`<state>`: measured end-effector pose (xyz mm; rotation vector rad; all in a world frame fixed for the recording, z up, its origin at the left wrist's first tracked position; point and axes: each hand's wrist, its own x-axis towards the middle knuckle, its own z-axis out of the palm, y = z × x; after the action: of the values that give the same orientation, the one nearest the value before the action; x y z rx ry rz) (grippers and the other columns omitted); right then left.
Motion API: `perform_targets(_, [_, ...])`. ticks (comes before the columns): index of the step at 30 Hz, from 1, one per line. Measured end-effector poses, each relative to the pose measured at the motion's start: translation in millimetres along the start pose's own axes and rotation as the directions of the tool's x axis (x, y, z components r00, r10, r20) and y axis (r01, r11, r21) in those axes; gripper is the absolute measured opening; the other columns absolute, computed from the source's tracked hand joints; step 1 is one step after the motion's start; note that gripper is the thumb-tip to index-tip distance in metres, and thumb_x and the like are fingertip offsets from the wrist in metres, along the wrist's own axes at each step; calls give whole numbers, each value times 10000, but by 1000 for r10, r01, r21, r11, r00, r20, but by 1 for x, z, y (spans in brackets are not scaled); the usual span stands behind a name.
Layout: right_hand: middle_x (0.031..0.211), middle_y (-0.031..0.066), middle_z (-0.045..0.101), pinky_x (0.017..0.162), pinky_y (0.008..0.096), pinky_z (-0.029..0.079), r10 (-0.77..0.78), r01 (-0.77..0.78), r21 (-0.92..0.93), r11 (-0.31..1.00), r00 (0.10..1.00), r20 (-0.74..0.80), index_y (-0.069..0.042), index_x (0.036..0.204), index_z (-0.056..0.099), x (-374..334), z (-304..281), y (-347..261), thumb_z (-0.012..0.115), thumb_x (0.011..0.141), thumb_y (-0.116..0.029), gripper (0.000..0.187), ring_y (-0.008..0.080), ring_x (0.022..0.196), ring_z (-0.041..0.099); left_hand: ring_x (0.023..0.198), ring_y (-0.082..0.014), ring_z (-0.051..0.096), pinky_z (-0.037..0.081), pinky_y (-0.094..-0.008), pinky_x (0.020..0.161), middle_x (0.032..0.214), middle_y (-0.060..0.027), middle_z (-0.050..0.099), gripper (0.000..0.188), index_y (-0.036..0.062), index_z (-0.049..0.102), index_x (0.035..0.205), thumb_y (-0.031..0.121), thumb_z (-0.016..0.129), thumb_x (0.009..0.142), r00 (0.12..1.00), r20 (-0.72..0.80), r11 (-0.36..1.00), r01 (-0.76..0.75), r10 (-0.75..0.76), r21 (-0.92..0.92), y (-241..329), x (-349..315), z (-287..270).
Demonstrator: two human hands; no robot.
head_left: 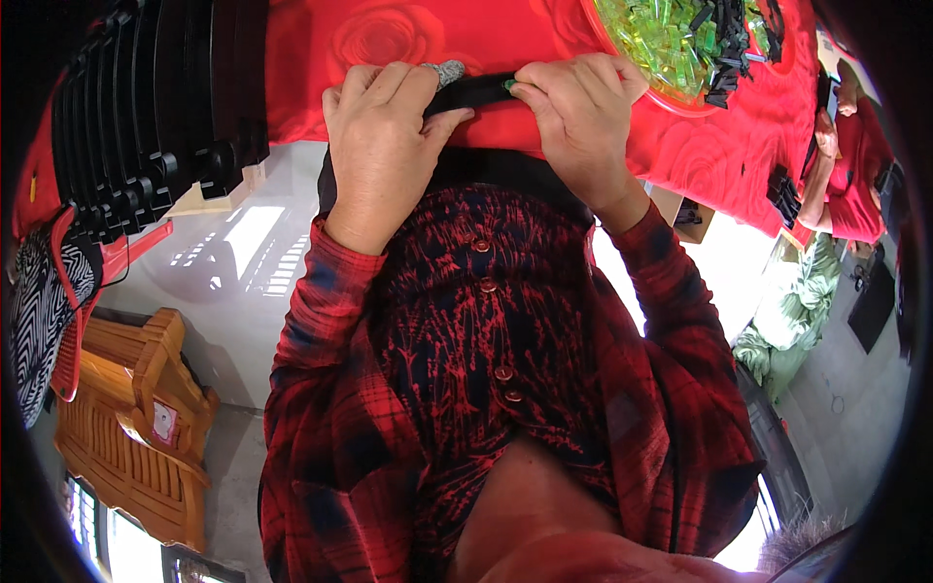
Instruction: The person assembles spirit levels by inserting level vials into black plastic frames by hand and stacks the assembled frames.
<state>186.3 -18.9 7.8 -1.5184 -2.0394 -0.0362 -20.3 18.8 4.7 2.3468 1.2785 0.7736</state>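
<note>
A black, band-like strip [473,93] is stretched between my two hands at the near edge of the red rose-patterned tablecloth [389,37]. My left hand [381,124] is closed on its left end, the thumb lying along it. A grey speckled covering [448,72] shows at one fingertip of that hand. My right hand [586,109] pinches the other end between thumb and fingers. Something small and green shows at its thumb tip; I cannot make out what it is. Beyond my right hand stands a basin [671,103] with translucent yellow-green pieces [661,44] and black pieces [724,49].
Several long black curved parts [146,107] lie side by side on the left. Below them is a red plastic chair [131,255] and a wooden bench [136,428]. At the right another person in red [860,165] works near a pale green sack [802,301].
</note>
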Motion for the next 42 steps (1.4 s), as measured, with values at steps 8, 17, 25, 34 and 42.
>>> perform_targets(8, [796, -59, 632, 899, 381, 313, 54, -54, 29, 998, 999, 7, -151, 890, 684, 3, -12, -1, 752, 810, -182, 110, 162, 798, 572, 851, -250, 551, 370, -399, 736, 826, -13, 603, 297, 103, 677, 910, 270, 825, 713, 1000, 6, 1000, 11, -11, -2, 1, 1, -1])
perform_targets(17, [823, 42, 674, 750, 283, 497, 570, -450, 396, 801, 775, -274, -46, 977, 679, 1, -44, 40, 712, 831, 2, 157, 133, 814, 645, 941, -308, 552, 400, -418, 792, 927, -90, 598, 319, 48, 631, 1004, 195, 791, 771, 994, 113, 1000, -2, 0, 16, 3, -4, -13])
perform_targets(25, [954, 82, 693, 795, 343, 483, 223, -256, -88, 963, 933, -282, -42, 1013, 696, 10, -40, 68, 658, 908, -110, 131, 248, 950, 636, 833, -359, 616, 473, -436, 714, 899, -136, 652, 354, 47, 634, 1058, 139, 807, 763, 983, 24, 981, 185, -183, -62, 15, -17, -34])
perform_targets(34, [1000, 118, 652, 767, 260, 505, 641, -493, 681, 541, 766, 45, 61, 1242, 548, 19, -58, -23, 607, 998, -223, 378, 146, 850, 649, 775, -244, 630, 496, -362, 719, 912, -124, 669, 430, 26, 634, 1163, 134, 810, 786, 994, -66, 949, 59, -83, -309, 51, -24, -16])
perform_targets(42, [925, 29, 608, 798, 239, 467, 365, -444, 703, 556, 890, 274, -14, 1172, 621, 46, -93, -22, 607, 988, -149, 229, 101, 882, 587, 1000, -201, 658, 503, -315, 909, 1190, -120, 648, 422, 2, 494, 1383, 267, 457, 1056, 782, 623, 115, 618, 12, -777, 64, -26, -39])
